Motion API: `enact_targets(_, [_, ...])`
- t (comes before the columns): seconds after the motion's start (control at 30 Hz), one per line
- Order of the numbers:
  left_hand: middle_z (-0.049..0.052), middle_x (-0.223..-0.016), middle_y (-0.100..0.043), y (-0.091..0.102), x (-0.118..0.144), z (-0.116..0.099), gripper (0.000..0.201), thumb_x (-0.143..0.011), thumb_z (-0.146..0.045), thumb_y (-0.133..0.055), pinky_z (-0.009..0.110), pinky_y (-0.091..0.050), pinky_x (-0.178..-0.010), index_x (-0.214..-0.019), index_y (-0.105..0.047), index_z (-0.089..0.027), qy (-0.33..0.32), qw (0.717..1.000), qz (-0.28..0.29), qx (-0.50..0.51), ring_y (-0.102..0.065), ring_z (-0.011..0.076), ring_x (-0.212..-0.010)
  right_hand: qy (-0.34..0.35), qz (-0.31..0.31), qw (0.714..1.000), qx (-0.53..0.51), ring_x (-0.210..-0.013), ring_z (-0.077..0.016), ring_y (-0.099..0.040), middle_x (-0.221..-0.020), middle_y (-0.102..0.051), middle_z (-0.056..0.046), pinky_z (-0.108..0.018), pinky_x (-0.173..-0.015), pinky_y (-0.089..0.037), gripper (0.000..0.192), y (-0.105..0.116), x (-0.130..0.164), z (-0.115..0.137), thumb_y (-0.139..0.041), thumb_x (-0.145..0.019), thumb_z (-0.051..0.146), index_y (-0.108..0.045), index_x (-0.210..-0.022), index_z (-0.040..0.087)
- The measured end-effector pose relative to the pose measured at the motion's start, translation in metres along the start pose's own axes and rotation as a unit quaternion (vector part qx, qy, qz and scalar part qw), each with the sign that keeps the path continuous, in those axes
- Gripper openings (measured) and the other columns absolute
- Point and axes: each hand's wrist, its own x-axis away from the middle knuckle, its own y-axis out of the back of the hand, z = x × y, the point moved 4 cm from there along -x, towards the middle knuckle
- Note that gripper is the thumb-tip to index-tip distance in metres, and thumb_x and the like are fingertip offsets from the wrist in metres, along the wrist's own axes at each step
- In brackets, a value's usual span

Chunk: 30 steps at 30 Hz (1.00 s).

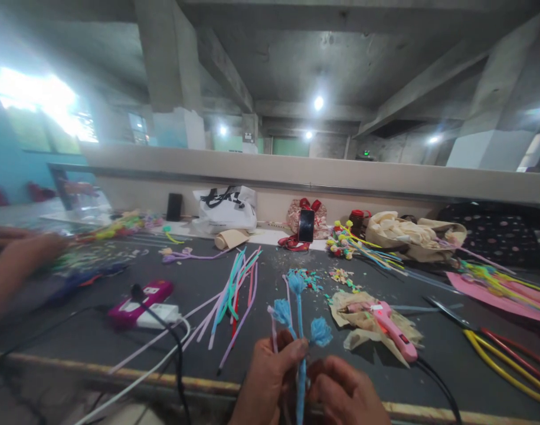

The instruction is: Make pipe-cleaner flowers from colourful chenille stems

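Observation:
My left hand (276,375) is closed, thumb and fingers pinching a blue stem with fluffy blue yarn blossoms (298,319) at its top. The stem stands nearly upright, and one blossom leans out to each side. A thin pale-purple strip also rises by the left fingers. Close against the lower stem, my right hand (343,389) has its fingers curled together; what they pinch is hidden. Ahead of my hands lie small blue, red and yellow scraps (311,280). A pink hot glue gun (394,332) rests on crumpled brown paper (356,310) to the right.
Left of my hands lie pastel fuzzy stems (234,289) and a magenta power strip (141,304) with cables crossing the table edge. Scissors (486,342) with yellow and red handles lie at right. A phone (306,225) stands at the back. Another person's hand (30,251) is at far left.

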Motion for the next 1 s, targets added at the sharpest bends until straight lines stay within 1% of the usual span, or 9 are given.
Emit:
enact_targets(0.13, [0.001, -0.049, -0.056, -0.006, 0.001, 0.004, 0.029, -0.047, -0.036, -0.072, 0.025, -0.040, -0.050, -0.058, -0.061, -0.011, -0.006, 0.998, 0.058, -0.021, -0.050, 0.0129, -0.046, 0.065, -0.053, 0.992, 0.097, -0.052, -0.0083, -0.043, -0.063, -0.055, 0.002, -0.018, -0.046, -0.033, 0.030, 0.017, -0.005, 0.042, -0.057, -0.069, 0.045, -0.059, -0.081, 0.018])
enact_targets(0.27, [-0.004, -0.043, -0.047, -0.002, -0.002, 0.008, 0.032, -0.043, -0.038, -0.073, 0.022, -0.033, -0.049, -0.053, -0.060, -0.011, -0.021, 0.992, 0.063, -0.111, -0.041, 0.0091, -0.045, 0.106, -0.012, 0.971, 0.213, -0.071, -0.0151, -0.049, -0.074, -0.058, -0.001, -0.024, -0.062, -0.036, 0.022, 0.016, -0.011, 0.069, -0.056, -0.071, 0.038, -0.060, -0.076, 0.017])
enact_targets(0.37, [-0.006, -0.041, -0.038, 0.001, -0.002, 0.007, 0.031, -0.045, -0.038, -0.071, 0.020, -0.022, -0.044, -0.047, -0.054, -0.012, -0.025, 0.981, 0.072, -0.178, -0.030, 0.0060, -0.043, 0.124, -0.008, 0.964, 0.235, -0.060, -0.0119, -0.043, -0.060, -0.048, 0.002, -0.023, -0.056, -0.032, 0.021, 0.013, -0.015, 0.073, -0.054, -0.071, 0.034, -0.055, -0.061, 0.015])
enact_targets(0.47, [-0.007, -0.041, -0.036, 0.002, -0.003, 0.007, 0.031, -0.045, -0.037, -0.071, 0.020, -0.021, -0.044, -0.047, -0.053, -0.013, -0.027, 0.980, 0.072, -0.184, -0.027, 0.0051, -0.042, 0.135, -0.026, 0.961, 0.238, -0.054, -0.0093, -0.036, -0.054, -0.038, 0.005, -0.022, -0.051, -0.028, 0.025, 0.013, -0.016, 0.071, -0.055, -0.070, 0.032, -0.048, -0.052, 0.016])
enact_targets(0.6, [-0.003, -0.044, -0.049, 0.007, -0.007, 0.010, 0.034, -0.044, -0.040, -0.072, 0.021, -0.030, -0.047, -0.055, -0.058, -0.012, -0.036, 0.989, 0.043, -0.134, -0.041, 0.0086, -0.045, 0.134, -0.060, 0.969, 0.198, -0.053, -0.0085, -0.032, -0.053, -0.034, 0.006, -0.022, -0.050, -0.025, 0.028, 0.019, -0.018, 0.071, -0.056, -0.069, 0.032, -0.041, -0.051, 0.017])
enact_targets(0.67, [0.001, -0.051, -0.058, 0.008, -0.007, 0.013, 0.036, -0.047, -0.040, -0.072, 0.020, -0.033, -0.047, -0.066, -0.060, -0.012, -0.013, 0.995, 0.041, -0.090, -0.048, 0.0103, -0.048, 0.122, -0.087, 0.976, 0.157, -0.052, -0.0083, -0.029, -0.053, -0.032, 0.006, -0.022, -0.049, -0.024, 0.027, 0.024, -0.021, 0.072, -0.055, -0.070, 0.032, -0.040, -0.053, 0.017])
enact_targets(0.73, [0.003, -0.056, -0.062, 0.008, -0.006, 0.016, 0.034, -0.054, -0.038, -0.069, 0.016, -0.027, -0.039, -0.073, -0.060, -0.012, 0.032, 0.995, 0.052, -0.073, -0.042, 0.0050, -0.039, 0.118, -0.109, 0.978, 0.131, -0.051, -0.0079, -0.027, -0.051, -0.031, 0.007, -0.022, -0.048, -0.023, 0.029, 0.029, -0.023, 0.074, -0.056, -0.069, 0.034, -0.039, -0.053, 0.018])
enact_targets(0.83, [0.002, -0.051, -0.061, 0.005, 0.000, 0.017, 0.029, -0.062, -0.040, -0.063, 0.015, -0.009, -0.031, -0.069, -0.058, -0.012, 0.098, 0.987, 0.086, -0.090, -0.025, -0.0009, -0.027, 0.109, -0.119, 0.978, 0.130, -0.049, -0.0074, -0.024, -0.050, -0.030, 0.007, -0.022, -0.047, -0.020, 0.030, 0.034, -0.027, 0.076, -0.057, -0.067, 0.037, -0.040, -0.052, 0.017])
enact_targets(1.0, [0.001, -0.048, -0.061, 0.001, 0.005, 0.016, 0.031, -0.059, -0.041, -0.064, 0.016, -0.007, -0.030, -0.067, -0.059, -0.012, 0.131, 0.977, 0.128, -0.110, -0.023, -0.0011, -0.025, 0.105, -0.126, 0.976, 0.142, -0.049, -0.0075, -0.026, -0.050, -0.032, 0.007, -0.022, -0.047, -0.020, 0.028, 0.039, -0.032, 0.077, -0.058, -0.068, 0.036, -0.043, -0.054, 0.017])
